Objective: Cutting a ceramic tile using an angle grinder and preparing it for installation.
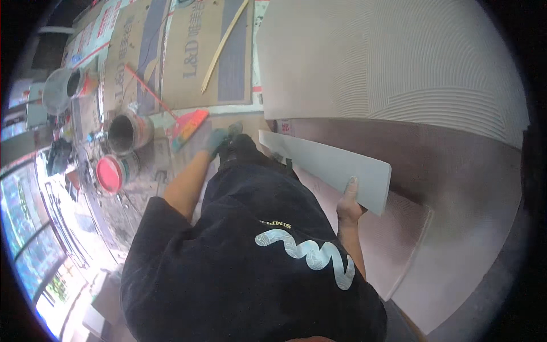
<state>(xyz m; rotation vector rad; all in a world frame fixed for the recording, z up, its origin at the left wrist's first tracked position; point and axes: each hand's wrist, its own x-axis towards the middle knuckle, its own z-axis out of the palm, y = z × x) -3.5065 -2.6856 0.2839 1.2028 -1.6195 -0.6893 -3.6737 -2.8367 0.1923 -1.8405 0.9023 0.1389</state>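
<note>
My right hand (349,206) grips a long pale-grey tile strip (336,168) by its near right end. The thumb lies on the strip's flat face, and the fingers go under its lower edge. The strip's far end reaches past my dark-clothed knee. My left hand (216,141), in a teal glove, is down beside that knee; its fingers are too hidden to read. Right of the strip, a large slab (433,62) carries combed ridges of beige adhesive. Below it runs a brownish surface (456,157), with a ridged panel (393,239) under my right forearm.
Left of me lies a red-handled broom (191,126) with orange and green bristles. Several buckets stand beyond it, among them a grey-smeared one (130,134) and a red-topped one (110,174). Cardboard sheets (199,57) cover the far floor, a thin wooden strip (224,47) across one.
</note>
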